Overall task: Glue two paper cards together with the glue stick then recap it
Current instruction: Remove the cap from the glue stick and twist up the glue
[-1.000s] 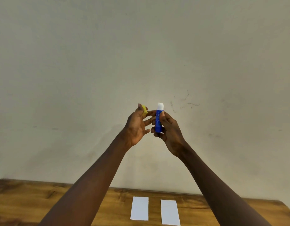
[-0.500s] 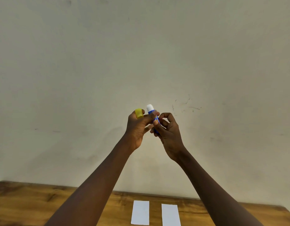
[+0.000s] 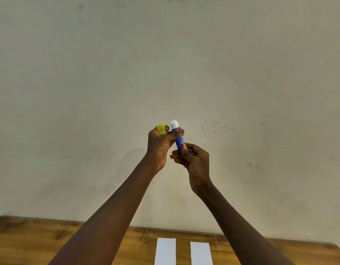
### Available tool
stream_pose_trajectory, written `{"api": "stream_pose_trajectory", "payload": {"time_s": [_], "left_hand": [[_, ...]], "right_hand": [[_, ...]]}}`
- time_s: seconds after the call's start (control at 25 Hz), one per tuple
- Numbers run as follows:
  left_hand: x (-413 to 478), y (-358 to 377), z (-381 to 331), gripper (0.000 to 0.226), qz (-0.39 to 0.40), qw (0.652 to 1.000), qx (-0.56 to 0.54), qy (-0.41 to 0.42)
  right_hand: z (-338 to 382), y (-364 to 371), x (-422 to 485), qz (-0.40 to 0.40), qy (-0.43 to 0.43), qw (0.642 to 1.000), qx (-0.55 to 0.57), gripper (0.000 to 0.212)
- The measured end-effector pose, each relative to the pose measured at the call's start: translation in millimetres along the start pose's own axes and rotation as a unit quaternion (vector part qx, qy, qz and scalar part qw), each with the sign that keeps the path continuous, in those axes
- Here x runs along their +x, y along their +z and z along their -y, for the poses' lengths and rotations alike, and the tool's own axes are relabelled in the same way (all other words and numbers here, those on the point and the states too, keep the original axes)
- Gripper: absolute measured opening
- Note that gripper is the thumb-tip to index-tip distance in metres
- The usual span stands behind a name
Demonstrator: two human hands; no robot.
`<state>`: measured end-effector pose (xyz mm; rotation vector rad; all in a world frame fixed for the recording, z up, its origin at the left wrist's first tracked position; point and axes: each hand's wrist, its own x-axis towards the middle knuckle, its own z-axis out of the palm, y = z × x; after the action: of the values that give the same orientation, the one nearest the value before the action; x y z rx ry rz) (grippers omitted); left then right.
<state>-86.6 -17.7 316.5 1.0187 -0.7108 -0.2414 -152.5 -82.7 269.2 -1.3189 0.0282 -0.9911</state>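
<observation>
I hold both hands raised in front of the wall. The blue glue stick (image 3: 179, 141) stands nearly upright with its white glue tip bared at the top. My right hand (image 3: 194, 161) pinches its lower end. My left hand (image 3: 161, 146) holds the yellow cap (image 3: 161, 129) between its fingers, and its thumb and a fingertip also press on the stick's upper body. Two white paper cards lie side by side on the wooden table below, the left card (image 3: 165, 251) and the right card (image 3: 200, 253), a gap between them.
The wooden table (image 3: 31, 240) runs along the bottom of the view, its far edge against a plain beige wall (image 3: 165, 64). Both forearms reach up from the bottom over the table.
The yellow cap came clear of the stick in my left hand. My right hand slid down to the stick's lower end while my left fingers took hold of its upper body.
</observation>
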Motion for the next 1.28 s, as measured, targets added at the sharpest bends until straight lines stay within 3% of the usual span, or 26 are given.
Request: {"api": "stream_pose_trajectory", "payload": {"time_s": [0.2,0.32,0.44,0.56,0.64,0.84,0.96,1.08,1.28], "left_hand": [[4.2,3.5,-4.9,0.025,0.032,0.999,0.001,-0.001],[5.0,4.5,-7.4,0.02,0.017,1.0,0.008,-0.007],[5.9,6.3,-8.5,0.025,0.005,1.0,0.01,-0.004],[5.6,10.7,-8.0,0.023,0.018,1.0,0.018,0.006],[6.4,13.7,-9.3,0.012,0.027,0.999,0.022,0.009],[8.1,16.9,-16.4,0.008,0.055,0.997,0.044,0.005],[7.8,15.4,-18.9,0.021,0.04,0.998,0.049,-0.005],[9.0,14.3,-20.6,0.027,0.031,0.998,0.056,0.003],[7.5,18.8,-19.3,0.025,0.048,0.997,0.052,0.018]], "right_hand": [[6.1,2.1,5.1,0.048,0.051,0.996,0.051,0.025],[6.6,2.5,7.0,0.009,0.0,0.999,-0.045,0.017],[5.6,1.9,6.6,-0.061,-0.075,0.983,-0.157,0.023],[8.4,1.0,10.6,-0.075,-0.103,0.97,-0.207,0.018],[12.0,-0.1,14.3,-0.05,-0.098,0.972,-0.21,0.016],[18.9,-0.8,15.0,0.03,-0.035,0.993,-0.108,0.025],[21.0,-2.6,14.3,-0.006,-0.044,0.992,-0.115,0.017],[21.8,-3.0,13.3,-0.069,-0.096,0.978,-0.174,0.031],[22.3,2.1,12.7,-0.057,-0.15,0.959,-0.234,0.027]]}}
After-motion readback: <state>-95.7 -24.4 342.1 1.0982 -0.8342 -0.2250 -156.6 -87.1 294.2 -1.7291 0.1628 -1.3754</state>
